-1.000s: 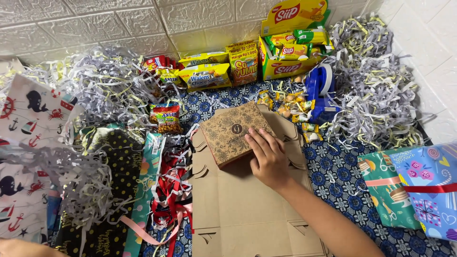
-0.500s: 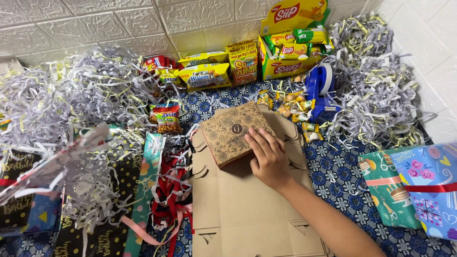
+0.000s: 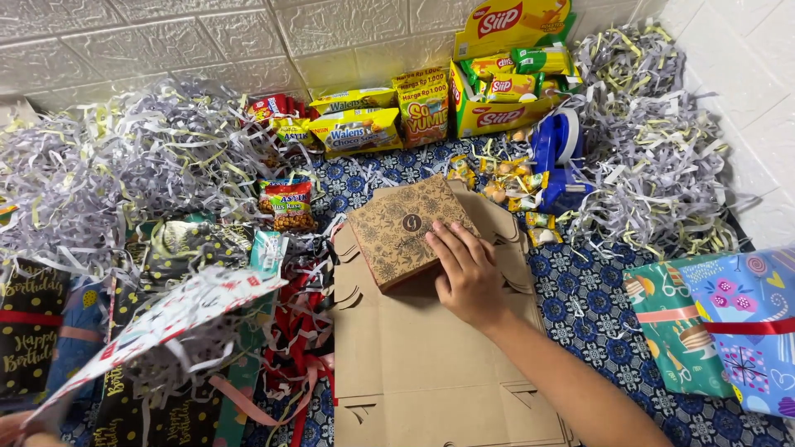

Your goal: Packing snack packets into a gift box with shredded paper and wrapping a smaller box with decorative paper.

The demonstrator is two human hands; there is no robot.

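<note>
one right hand [image 3: 466, 277] rests on patterned brown box [image 3: 406, 228], turned diagonally.

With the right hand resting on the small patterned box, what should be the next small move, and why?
Probably tip the white patterned sheet, heaped with shredded paper, over toward the flat cardboard. The right hand already steadies the small patterned box there, and the sheet hangs raised at lower left. The left hand is barely in view, so its grip cannot be judged.
</note>
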